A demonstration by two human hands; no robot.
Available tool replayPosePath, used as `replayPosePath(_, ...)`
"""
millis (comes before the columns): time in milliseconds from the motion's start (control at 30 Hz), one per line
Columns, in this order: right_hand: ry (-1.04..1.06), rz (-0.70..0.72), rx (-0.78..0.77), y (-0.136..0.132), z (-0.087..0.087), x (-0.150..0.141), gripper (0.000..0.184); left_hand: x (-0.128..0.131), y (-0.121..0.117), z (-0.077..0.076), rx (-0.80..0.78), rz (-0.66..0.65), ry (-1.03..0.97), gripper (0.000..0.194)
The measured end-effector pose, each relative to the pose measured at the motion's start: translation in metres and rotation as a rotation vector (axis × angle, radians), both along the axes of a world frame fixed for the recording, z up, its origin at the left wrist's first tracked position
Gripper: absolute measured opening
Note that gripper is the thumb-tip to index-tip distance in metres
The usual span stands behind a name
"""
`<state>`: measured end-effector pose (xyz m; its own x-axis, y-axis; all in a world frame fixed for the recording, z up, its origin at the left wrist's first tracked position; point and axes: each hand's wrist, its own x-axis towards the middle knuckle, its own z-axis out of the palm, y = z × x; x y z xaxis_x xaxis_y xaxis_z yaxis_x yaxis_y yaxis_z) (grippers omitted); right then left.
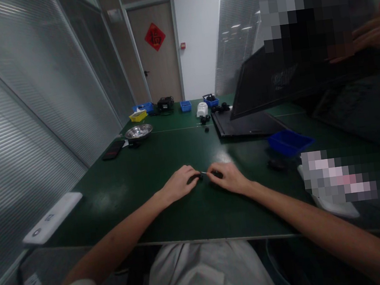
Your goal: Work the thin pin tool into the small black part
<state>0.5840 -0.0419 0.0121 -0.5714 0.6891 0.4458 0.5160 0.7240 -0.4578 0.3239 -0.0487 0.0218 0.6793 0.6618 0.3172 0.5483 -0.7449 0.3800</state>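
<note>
Broadly, a green desk [150, 159] fills the middle, a blue tray [289, 148] toward its right. Nearer, the left hand [177, 184] has its fingers closed on a small black piece [200, 176]; the right hand [229, 178] pinches a thin pale sliver [204, 172] lying between both hands, its far end too tiny to read.

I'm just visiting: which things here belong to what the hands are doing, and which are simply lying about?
In hand:
- small dark piece, at the left hand
- thin pale piece, at the right hand's fingertips

Apparently lying about:
- metal bowl
- yellow basket
- dark blue tray
- long white box
</note>
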Motion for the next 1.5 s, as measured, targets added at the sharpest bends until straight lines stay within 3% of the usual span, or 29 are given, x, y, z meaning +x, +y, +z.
replayPosePath(233,-0.009,-0.006,-0.014,-0.001,0.001,0.000,0.015,-0.003,0.009,-0.007,-0.029,0.008,0.003,0.027)
replayPosePath(367,-0.011,-0.004,-0.010,-0.001,0.002,0.001,0.016,-0.023,0.021,-0.009,-0.056,0.056,0.025,0.029)
replayPosePath(500,-0.016,0.009,-0.014,-0.002,0.004,0.002,0.017,-0.058,0.038,-0.006,-0.121,0.128,0.072,0.032)
replayPosePath(667,-0.017,0.010,-0.020,-0.003,0.006,0.001,0.018,-0.110,0.057,-0.005,-0.037,0.274,0.159,0.038)
replayPosePath(900,-0.019,0.014,-0.029,-0.003,0.007,0.001,0.017,-0.197,0.076,-0.017,0.008,0.434,0.158,0.040)
replayPosePath(1033,-0.024,0.010,-0.030,-0.004,0.008,0.002,0.018,-0.227,0.085,-0.022,-0.015,0.554,0.143,0.042)
replayPosePath(1167,-0.024,0.008,-0.029,-0.004,0.008,0.002,0.019,-0.239,0.087,-0.017,-0.118,0.615,0.161,0.045)
replayPosePath(1333,-0.024,0.015,-0.029,-0.003,0.008,0.001,0.020,-0.250,0.079,-0.005,-0.308,0.584,0.159,0.045)
replayPosePath(1500,-0.029,0.024,-0.034,-0.002,0.006,0.001,0.019,-0.234,0.082,-0.014,-0.152,0.739,0.161,0.042)
